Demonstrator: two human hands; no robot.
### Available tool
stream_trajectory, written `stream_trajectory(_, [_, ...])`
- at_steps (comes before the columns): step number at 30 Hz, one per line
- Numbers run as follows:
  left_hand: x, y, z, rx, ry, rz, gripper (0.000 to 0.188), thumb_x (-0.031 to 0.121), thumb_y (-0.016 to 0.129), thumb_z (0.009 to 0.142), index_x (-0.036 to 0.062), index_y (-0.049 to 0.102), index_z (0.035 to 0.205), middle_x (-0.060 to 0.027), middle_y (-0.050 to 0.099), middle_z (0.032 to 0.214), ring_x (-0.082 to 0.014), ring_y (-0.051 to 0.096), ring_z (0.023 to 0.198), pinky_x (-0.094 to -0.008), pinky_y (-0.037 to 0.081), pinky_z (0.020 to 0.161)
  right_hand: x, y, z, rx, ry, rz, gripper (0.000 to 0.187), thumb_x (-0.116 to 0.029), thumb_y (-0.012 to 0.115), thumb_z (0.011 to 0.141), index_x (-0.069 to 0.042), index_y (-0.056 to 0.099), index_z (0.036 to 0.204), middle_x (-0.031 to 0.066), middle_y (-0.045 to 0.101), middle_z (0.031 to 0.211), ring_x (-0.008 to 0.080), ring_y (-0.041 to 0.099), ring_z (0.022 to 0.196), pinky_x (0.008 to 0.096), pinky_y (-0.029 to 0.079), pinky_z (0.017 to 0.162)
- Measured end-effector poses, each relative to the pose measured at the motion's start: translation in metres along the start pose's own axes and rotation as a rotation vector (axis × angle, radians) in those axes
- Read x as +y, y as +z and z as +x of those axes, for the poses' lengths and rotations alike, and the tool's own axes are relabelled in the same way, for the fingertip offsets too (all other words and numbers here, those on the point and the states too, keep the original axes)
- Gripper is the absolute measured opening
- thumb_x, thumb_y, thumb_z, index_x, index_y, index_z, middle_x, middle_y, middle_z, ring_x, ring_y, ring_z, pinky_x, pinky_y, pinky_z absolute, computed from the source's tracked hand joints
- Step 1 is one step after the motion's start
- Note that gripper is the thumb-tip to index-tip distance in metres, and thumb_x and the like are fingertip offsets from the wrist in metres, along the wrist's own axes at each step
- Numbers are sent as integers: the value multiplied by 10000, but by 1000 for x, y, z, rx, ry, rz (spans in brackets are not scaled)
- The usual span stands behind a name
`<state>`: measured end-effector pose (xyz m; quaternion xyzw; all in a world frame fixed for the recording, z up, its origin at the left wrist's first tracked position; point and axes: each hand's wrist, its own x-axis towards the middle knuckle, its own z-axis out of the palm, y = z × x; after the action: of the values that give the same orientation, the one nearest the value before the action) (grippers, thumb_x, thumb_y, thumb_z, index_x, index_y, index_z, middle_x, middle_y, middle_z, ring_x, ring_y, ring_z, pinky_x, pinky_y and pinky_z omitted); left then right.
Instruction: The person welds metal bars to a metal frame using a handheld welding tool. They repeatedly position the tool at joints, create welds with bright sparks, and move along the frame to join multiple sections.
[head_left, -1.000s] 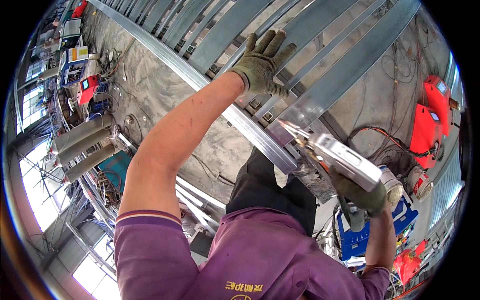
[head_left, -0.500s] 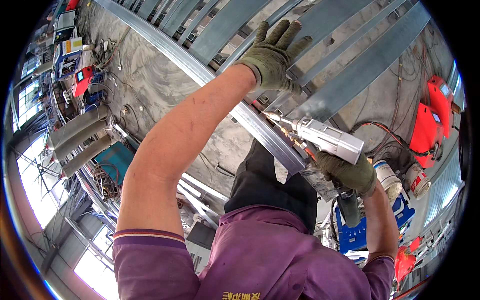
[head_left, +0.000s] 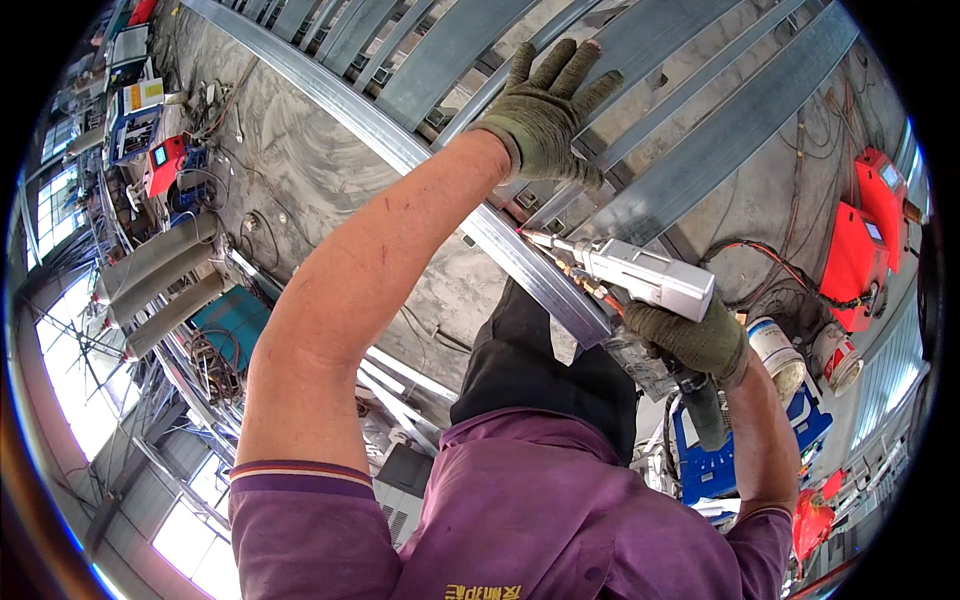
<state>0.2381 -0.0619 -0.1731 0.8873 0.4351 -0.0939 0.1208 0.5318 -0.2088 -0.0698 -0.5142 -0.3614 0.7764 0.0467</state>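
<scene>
In the head view, the right hand (head_left: pixel 700 335), gloved, is closing round the grip of the gun (head_left: pixel 655 278) and is holding it firmly, as far as its wrapped fingers show. The gun is lying up and to the left of that hand, its long axis running from the fist toward the rail (head_left: pixel 540 280). The rail is stretching from upper left to lower right, so the gun is meeting its line at a slant, not squarely.

The relation that is mattering most is tip to rail: the nozzle (head_left: pixel 545 240) is pointing at the rail's slat-side edge, where a small red spot is showing. Whether the tip is touching metal or just hanging beside it, I cannot tell.

The left hand (head_left: pixel 540 120), also gloved, is spreading its fingers palm down over the slats (head_left: pixel 720 130), just above the tip in the picture; it is gripping nothing visible, and how hard it is pressing, if at all, is not showing. Of the two, the left is sitting nearer the tip, while the right is steering from behind it. Two red machines (head_left: pixel 850 265) and a tub (head_left: pixel 775 355) are standing off to the right.
</scene>
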Motion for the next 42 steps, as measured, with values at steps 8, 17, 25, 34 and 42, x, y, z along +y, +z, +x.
stream_trajectory(8, [4, -5, 0, -28, -25, 7, 1397, 957, 740, 807, 281, 125, 1864, -182, 46, 1931, -388, 23, 1790, -655, 31, 1430, -12, 0, 3, -54, -11, -15, 529, -251, 891, 1030, -52, 739, 1495, 29, 828, 1150, 81, 703, 917, 300, 599, 783])
stream_trajectory(17, [0, -2, 2, 11, -11, -76, 1450, 975, 756, 754, 267, 144, 1862, -191, 48, 1931, -401, 19, 1788, -654, 25, 1433, -22, 8, 6, -106, -54, 65, 553, -149, 829, 1073, -78, 667, 1597, -3, 793, 1244, 37, 682, 1001, 239, 585, 820])
stream_trajectory(25, [2, -6, 2, -19, -15, -22, 1437, 991, 723, 780, 257, 133, 1865, -192, 46, 1931, -405, 13, 1787, -663, 30, 1428, -30, 7, 4, -121, -54, 24, 538, -123, 821, 1073, -44, 667, 1582, 20, 793, 1302, 68, 716, 1127, 255, 608, 954])
stream_trajectory(34, [1, -6, 3, -32, -19, -10, 1460, 997, 730, 763, 251, 132, 1865, -194, 42, 1931, -400, 2, 1789, -667, 24, 1424, -14, 7, 4, -98, -148, 57, 490, -157, 849, 1062, -53, 716, 1522, -4, 793, 1193, 33, 690, 989, 227, 585, 822])
stream_trajectory(42, [2, -8, 3, -42, -34, -7, 1445, 1006, 718, 769, 261, 139, 1864, -192, 38, 1931, -403, 8, 1788, -675, 27, 1421, -22, 9, -2, -44, -58, -31, 438, -220, 868, 1058, -76, 766, 1459, -44, 790, 1055, 8, 649, 816, 225, 551, 679])
